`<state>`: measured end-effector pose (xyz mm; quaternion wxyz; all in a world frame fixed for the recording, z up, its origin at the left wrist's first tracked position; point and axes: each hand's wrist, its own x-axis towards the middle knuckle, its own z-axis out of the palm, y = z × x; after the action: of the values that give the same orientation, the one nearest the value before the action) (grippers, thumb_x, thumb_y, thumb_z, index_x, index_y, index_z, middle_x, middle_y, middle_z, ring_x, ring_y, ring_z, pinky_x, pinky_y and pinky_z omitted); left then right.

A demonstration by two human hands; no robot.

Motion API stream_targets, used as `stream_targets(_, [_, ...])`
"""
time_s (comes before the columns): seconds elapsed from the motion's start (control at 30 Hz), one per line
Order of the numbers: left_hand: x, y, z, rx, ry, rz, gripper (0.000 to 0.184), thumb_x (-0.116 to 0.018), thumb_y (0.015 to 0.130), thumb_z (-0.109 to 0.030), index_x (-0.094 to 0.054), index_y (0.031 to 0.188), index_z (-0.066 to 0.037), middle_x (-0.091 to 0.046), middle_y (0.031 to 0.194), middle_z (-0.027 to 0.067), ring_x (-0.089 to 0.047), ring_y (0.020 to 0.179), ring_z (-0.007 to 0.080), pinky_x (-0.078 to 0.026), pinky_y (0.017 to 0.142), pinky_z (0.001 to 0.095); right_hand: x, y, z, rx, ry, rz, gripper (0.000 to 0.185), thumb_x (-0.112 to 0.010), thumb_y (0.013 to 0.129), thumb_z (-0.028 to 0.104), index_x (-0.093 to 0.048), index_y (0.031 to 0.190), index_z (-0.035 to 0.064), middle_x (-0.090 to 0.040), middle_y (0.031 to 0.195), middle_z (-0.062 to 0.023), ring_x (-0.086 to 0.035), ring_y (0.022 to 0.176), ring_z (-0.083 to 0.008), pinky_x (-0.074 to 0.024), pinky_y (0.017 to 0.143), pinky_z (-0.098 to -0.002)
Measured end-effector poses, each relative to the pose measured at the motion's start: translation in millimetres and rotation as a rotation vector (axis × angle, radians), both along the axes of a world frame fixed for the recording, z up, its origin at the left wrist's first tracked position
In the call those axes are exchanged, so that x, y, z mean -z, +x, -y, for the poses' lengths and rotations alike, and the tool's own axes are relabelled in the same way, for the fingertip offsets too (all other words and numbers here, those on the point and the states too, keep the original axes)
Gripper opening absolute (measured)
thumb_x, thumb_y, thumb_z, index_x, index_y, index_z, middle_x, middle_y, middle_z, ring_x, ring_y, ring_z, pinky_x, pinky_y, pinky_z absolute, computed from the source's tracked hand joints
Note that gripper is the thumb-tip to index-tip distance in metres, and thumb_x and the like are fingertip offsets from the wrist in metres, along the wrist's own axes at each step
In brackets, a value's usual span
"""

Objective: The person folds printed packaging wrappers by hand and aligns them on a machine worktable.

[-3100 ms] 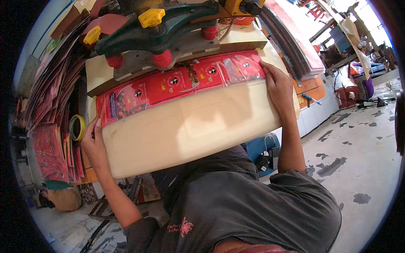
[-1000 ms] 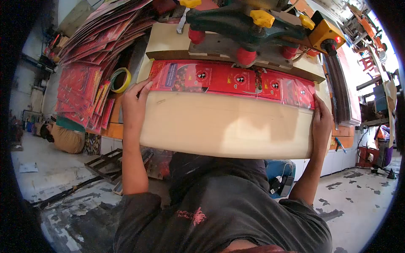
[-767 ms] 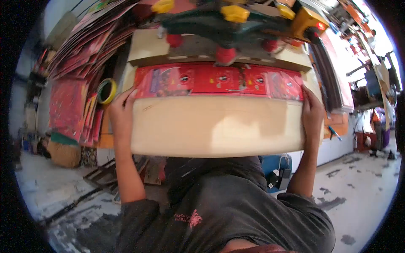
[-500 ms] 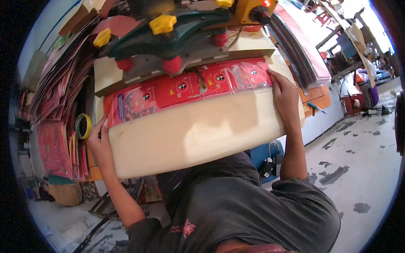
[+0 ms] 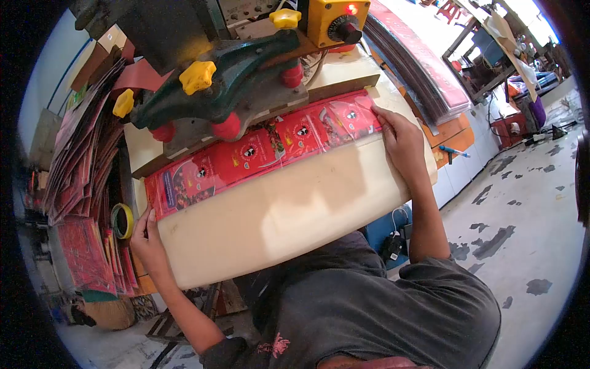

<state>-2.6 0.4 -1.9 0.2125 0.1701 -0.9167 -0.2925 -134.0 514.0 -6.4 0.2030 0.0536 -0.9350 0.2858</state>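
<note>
A long red printed plastic sheet (image 5: 236, 155), glossy with repeated food pictures and logos, lies along the back of a cream-coloured board (image 5: 289, 203). My left hand (image 5: 149, 243) pinches the sheet's left end at the board's left edge. At the other end, my right hand (image 5: 405, 141) has its thumb and fingers closed on the sheet's right corner, its forearm running down past the board. Right behind the sheet is the press machine, with a dark green arm (image 5: 215, 92), yellow knobs (image 5: 197, 77) and red feet. The sheet's far edge runs close under its bar (image 5: 344, 87).
Stacked red printed sheets (image 5: 80, 147) lean at the left beside a yellow tape roll (image 5: 122, 221). A yellow control box (image 5: 337, 22) with a lit red light sits on the machine. Another pile of sheets (image 5: 424, 67) and a blue pen (image 5: 453, 151) are at the right.
The view has tilted, so the machine and the sheet's left end appear turned and lower on the left. Both hands keep hold of the sheet's ends.
</note>
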Motion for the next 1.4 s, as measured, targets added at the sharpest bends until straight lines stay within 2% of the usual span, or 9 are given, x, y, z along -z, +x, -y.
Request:
stream_targets(0.53, [1.7,1.8,3.4,-0.011,-0.004,0.002,0.032,-0.06,0.102,-0.018,-0.068,0.124,0.003,-0.073,0.117,0.0166,-0.069,0.103,0.0216,-0.05,0.093,0.0337,-2.2,1.3,0.4,-0.006,0.033,-0.007,0.029,-0.06,0.097,0.014,-0.071,0.124,0.0139,-0.072,0.102,-0.0153,-0.07,0.091,-0.0332,-0.053,0.08,-0.0419])
stream_targets(0.6, [-3.0,2.1,-1.5,-0.017,-0.003,0.01,0.032,-0.059,0.102,-0.017,-0.068,0.124,0.003,-0.073,0.118,0.0166,-0.069,0.104,0.0216,-0.05,0.093,0.0336,-8.5,3.4,3.1,0.002,0.004,0.042,0.028,-0.059,0.098,0.012,-0.071,0.123,0.0087,-0.073,0.108,-0.0191,-0.071,0.096,-0.034,-0.0536,0.085,-0.0397])
stream_targets(0.7, [-4.1,2.8,-2.1,-0.02,0.005,0.018,0.031,-0.058,0.102,-0.015,-0.068,0.124,0.003,-0.073,0.119,0.0168,-0.069,0.105,0.0215,-0.05,0.094,0.0336,-0.1,0.9,-1.6,-0.014,0.008,-0.003,0.028,-0.06,0.097,0.013,-0.071,0.123,0.0127,-0.072,0.102,-0.0155,-0.07,0.091,-0.0332,-0.0531,0.081,-0.0417])
stream_targets(0.87, [-4.7,2.4,-3.8,-0.016,-0.005,0.014,0.03,-0.057,0.102,-0.013,-0.068,0.124,0.004,-0.073,0.119,0.0173,-0.069,0.105,0.0208,-0.05,0.094,0.0328,1.5,0.1,-1.3,-0.02,-0.026,-0.022,0.028,-0.06,0.097,0.013,-0.071,0.122,0.0108,-0.073,0.106,-0.0168,-0.071,0.094,-0.0336,-0.0538,0.083,-0.041])
stream_targets(1.03, [-4.1,0.3,-1.7,-0.081,0.054,0.035,0.035,-0.06,0.101,-0.02,-0.067,0.127,0.004,-0.073,0.114,0.016,-0.066,0.096,0.0173,-0.05,0.088,0.0304,-8.9,1.0,-3.3,-0.05,-0.161,0.037,0.028,-0.059,0.1,0.016,-0.07,0.124,0.0071,-0.073,0.108,-0.0207,-0.072,0.096,-0.033,-0.0537,0.087,-0.0393])
stream_targets(1.13, [-20.8,-3.2,-5.8,-0.06,0.248,0.119,0.041,-0.06,0.102,-0.026,-0.064,0.132,0.002,-0.072,0.115,0.0169,-0.064,0.094,0.0161,-0.05,0.087,0.0295,-28.0,-4.8,-4.2,-0.07,-0.233,0.188,0.029,-0.059,0.101,0.02,-0.069,0.124,0.0051,-0.072,0.111,-0.0222,-0.072,0.099,-0.0326,-0.0531,0.089,-0.0377])
stream_targets(1.2, [-33.1,-8.3,-2.8,-0.008,0.183,0.168,0.043,-0.059,0.103,-0.029,-0.063,0.134,0.001,-0.072,0.117,0.018,-0.065,0.096,0.0173,-0.05,0.088,0.0302,-47.1,-7.2,2.6,-0.005,-0.175,0.341,0.03,-0.059,0.101,0.022,-0.07,0.122,0.0046,-0.073,0.113,-0.021,-0.072,0.101,-0.0328,-0.0532,0.091,-0.0386])
stream_targets(1.3, [-29.5,-22.9,13.4,0.092,0.088,0.202,0.047,-0.057,0.104,-0.034,-0.061,0.136,0.0,-0.07,0.122,0.0208,-0.067,0.102,0.0209,-0.05,0.091,0.0323,-12.2,-35.5,-14.3,-0.161,-0.129,0.112,0.031,-0.06,0.101,0.026,-0.071,0.123,0.007,-0.073,0.114,-0.0202,-0.072,0.101,-0.0321,-0.0533,0.091,-0.0403])
stream_targets(1.4, [-15.4,-34.3,18.6,0.124,0.056,0.174,0.048,-0.057,0.104,-0.037,-0.061,0.137,-0.002,-0.068,0.124,0.0249,-0.068,0.11,0.027,-0.049,0.095,0.0352,-7.7,-44.0,-9.4,-0.117,-0.005,0.119,0.032,-0.06,0.101,0.031,-0.072,0.123,0.0129,-0.073,0.113,-0.019,-0.072,0.1,-0.0336,-0.0536,0.09,-0.0423])
